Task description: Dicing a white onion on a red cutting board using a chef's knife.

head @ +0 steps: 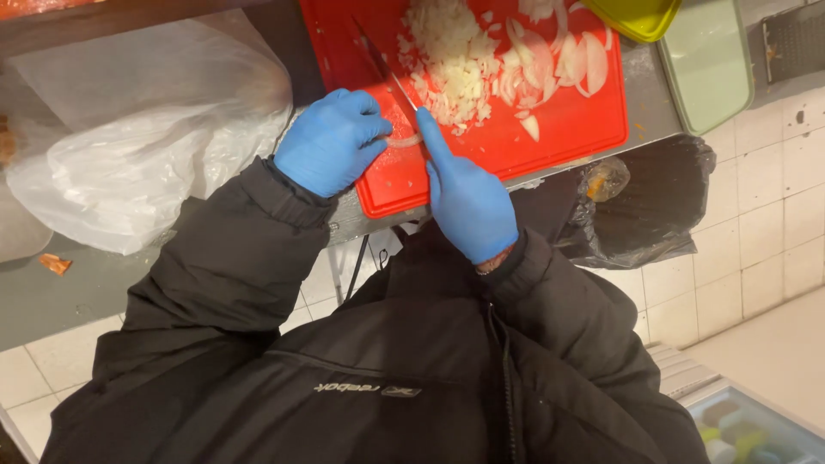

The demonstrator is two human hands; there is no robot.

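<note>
Right now right hand (pixel 468 202) grips knife (pixel 387 69); left hand (pixel 331 142) pins onion slice (pixel 402 140)

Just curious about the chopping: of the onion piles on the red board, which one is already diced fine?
The pile of small white cubes beside the knife blade, nearer the gloved hands. The other pile, toward the yellow-green lid, is curved slices.

Blue gloves (pixel 335 142), red cutting board (pixel 559 120), white onion (pixel 455 60).

Cut off and hidden
Red cutting board (pixel 559 129) and yellow-green lid (pixel 632 17) clipped by top edge; knife (pixel 391 73) handle buried inside right hand (pixel 468 202).
</note>
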